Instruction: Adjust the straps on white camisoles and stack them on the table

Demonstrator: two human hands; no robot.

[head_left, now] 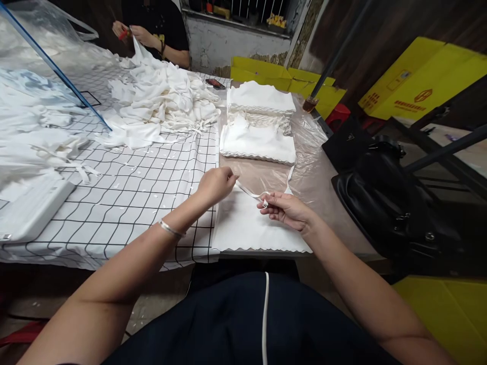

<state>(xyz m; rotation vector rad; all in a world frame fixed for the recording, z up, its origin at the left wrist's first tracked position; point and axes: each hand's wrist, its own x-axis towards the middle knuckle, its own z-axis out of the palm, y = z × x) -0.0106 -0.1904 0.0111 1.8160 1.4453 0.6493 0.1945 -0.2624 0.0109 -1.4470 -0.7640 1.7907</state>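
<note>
A white camisole-like garment (251,228) lies flat before me, its wavy hem along the table's front edge. My left hand (218,186) is closed above its far left corner, with the thin white strap (248,191) running from its fingertips towards the right. My right hand (287,209) hovers over the garment's right half, thumb and fingers pinched on the strap. A small white bit with a dark mark (265,204) shows between those fingers; I cannot make out what it is. Behind my hands stand a near stack (256,142) and a far stack (261,96) of folded white garments.
A heap of white garments (163,96) covers the table's back left, and a white box-like device (41,208) sits at front left. A black bag (395,203) is at right. Across the table a co-worker's hands (139,35) hold a red-handled tool and white cloth.
</note>
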